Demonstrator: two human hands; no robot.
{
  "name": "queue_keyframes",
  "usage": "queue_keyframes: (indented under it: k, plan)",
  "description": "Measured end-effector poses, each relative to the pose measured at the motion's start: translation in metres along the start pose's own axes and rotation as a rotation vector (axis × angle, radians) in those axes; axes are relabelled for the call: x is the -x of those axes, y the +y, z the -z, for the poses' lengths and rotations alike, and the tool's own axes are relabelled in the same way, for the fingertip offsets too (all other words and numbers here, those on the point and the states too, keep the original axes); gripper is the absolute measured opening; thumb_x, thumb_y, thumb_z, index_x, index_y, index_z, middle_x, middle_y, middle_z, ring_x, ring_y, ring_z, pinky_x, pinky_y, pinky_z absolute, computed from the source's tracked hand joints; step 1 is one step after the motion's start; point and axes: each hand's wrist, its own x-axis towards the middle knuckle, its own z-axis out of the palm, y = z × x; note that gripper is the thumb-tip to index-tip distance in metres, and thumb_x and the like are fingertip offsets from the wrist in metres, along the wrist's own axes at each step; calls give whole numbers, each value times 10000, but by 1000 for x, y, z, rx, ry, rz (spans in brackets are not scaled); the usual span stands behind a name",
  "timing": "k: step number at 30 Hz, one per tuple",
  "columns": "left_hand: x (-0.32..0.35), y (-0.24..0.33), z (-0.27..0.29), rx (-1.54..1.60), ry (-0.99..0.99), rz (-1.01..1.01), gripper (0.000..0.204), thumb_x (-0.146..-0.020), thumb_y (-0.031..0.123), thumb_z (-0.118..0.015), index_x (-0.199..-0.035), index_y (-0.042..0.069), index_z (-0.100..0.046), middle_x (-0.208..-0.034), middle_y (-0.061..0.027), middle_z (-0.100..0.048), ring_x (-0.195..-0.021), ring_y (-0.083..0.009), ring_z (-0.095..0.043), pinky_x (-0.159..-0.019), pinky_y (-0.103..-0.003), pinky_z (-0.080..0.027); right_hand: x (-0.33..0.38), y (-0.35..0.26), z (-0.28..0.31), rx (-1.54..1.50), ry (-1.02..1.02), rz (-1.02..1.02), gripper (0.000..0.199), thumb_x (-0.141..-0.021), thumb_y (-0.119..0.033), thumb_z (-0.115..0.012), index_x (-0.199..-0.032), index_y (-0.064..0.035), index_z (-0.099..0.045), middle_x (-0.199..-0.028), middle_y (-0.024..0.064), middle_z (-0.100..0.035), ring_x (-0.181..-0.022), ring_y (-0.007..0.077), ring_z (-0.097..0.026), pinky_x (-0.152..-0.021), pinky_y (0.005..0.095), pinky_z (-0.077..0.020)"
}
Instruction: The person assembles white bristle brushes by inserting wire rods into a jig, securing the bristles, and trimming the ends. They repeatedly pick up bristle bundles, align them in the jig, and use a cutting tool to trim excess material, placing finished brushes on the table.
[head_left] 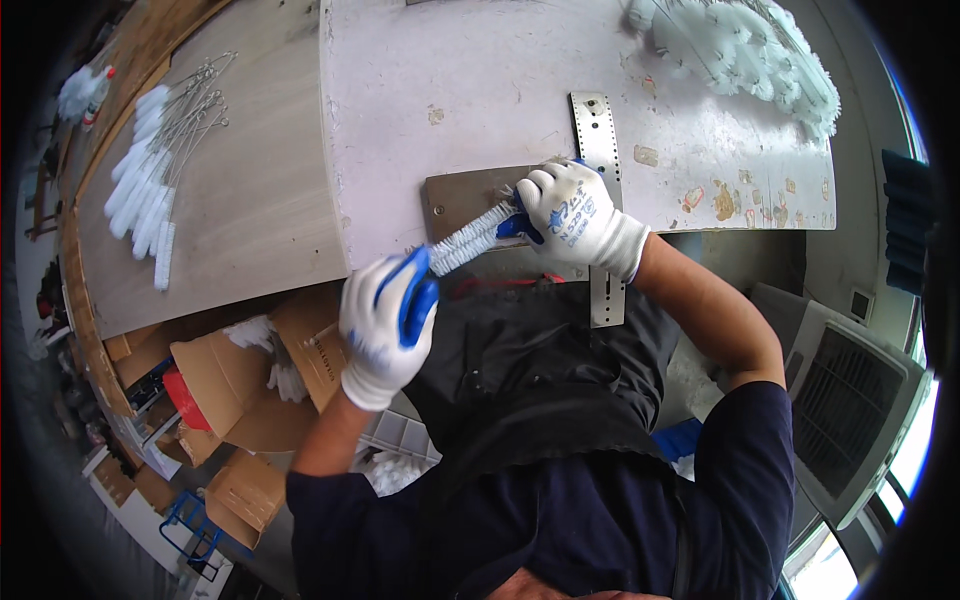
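Nearest the person, the left hand (385, 325) in a white glove with blue palm is curled shut around the lower end of a white bristle brush (470, 240), fingers folded over it just off the edge of the desk (250, 200). The forearm comes up from the lower left, bent at the wrist. The right hand (575, 215), gloved the same, pinches the upper end of the brush with fingers pressed down, its forearm coming in from the right. The brush lies slantwise between the two hands, over a flat metal plate (465, 195) at the near edge of a white board (480, 70). One perforated metal strip (600, 150) runs upright beside the right hand.

Below the desk on the left stand open cardboard boxes (215, 385); one holds white brushes, how many cannot be told. Farther left on the desk lies a row of finished white brushes with wire handles (150, 195), too bunched to count. At the far right sits a heap of white fluff (745, 50)
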Motion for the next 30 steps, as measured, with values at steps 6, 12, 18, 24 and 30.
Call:
queue_keyframes:
  k: [6,12,18,24,30]
  plan:
    - [29,38,-27,1066,163,1044,332,-1078,135,-437,-1329,-22,-586,-1175,-130,-694,-876,-196,-716,-720,-328,-595,-1,-14,9,-50,-9,-101,357,-870,-366,-691,-967,-27,-640,-879,151,-701,-823,301,-710,-801,405,-558]
    - [-26,22,-67,1295,619,968,373,-1079,195,-470,-1377,-7,-565,-1159,-125,-673,-998,-251,-690,-853,-417,-593,-5,-21,9,-15,-72,-204,318,-897,-339,-664,-965,-32,-621,-858,150,-708,-816,295,-724,-754,408,-561]
    - [-98,-4,-93,1456,711,1037,336,-1034,198,-483,-1295,31,-611,-785,-2,-448,-700,-156,-494,-662,-355,-471,-2,-15,4,-50,-79,-191,328,-844,-339,-706,-960,-49,-607,-833,119,-682,-778,284,-700,-725,408,-537]
    - [-166,2,-117,1298,310,1059,280,-1011,219,-530,-1122,33,-707,-660,43,-482,-518,-76,-452,-461,-245,-349,2,-7,-4,-68,25,-42,238,-837,-284,-663,-898,-64,-598,-806,115,-675,-767,285,-702,-706,410,-547]
    - [-187,1,-126,1079,-137,869,231,-984,156,-537,-955,50,-741,-610,3,-553,-494,-103,-509,-427,-306,-409,1,-8,1,-136,173,-127,290,-809,-326,-746,-879,-73,-624,-822,118,-683,-793,320,-684,-727,435,-529]
